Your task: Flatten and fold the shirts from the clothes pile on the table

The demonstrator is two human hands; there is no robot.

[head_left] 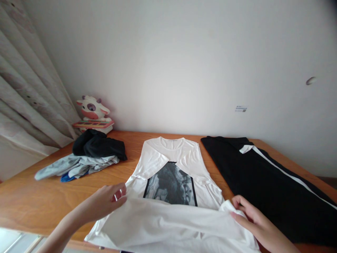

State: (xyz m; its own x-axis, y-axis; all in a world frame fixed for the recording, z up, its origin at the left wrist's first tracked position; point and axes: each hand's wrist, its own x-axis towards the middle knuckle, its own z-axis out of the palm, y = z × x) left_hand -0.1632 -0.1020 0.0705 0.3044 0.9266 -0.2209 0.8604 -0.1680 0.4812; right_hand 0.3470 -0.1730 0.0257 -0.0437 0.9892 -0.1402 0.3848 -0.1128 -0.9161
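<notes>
A white T-shirt (163, 219) lies face up in front of me, its neckline toward the wall. Both sleeves are turned inward over the dark grey print (170, 184), and the lower part is folded up across the print's bottom edge. My left hand (110, 200) is closed at the left corner of that fold, thumb and fingers curled at the cloth. On the opposite side, my right hand (249, 214) pinches the bunched right corner of the fold between thumb and fingers.
Black trousers (265, 186) with a white side stripe lie flat at right. A heap of crumpled clothes, black cloth (98, 144) over grey cloth (79, 165), sits at left on the wooden table (39, 200). Behind it are a cow-shaped toy keyboard (93, 116) and a curtain (28, 80).
</notes>
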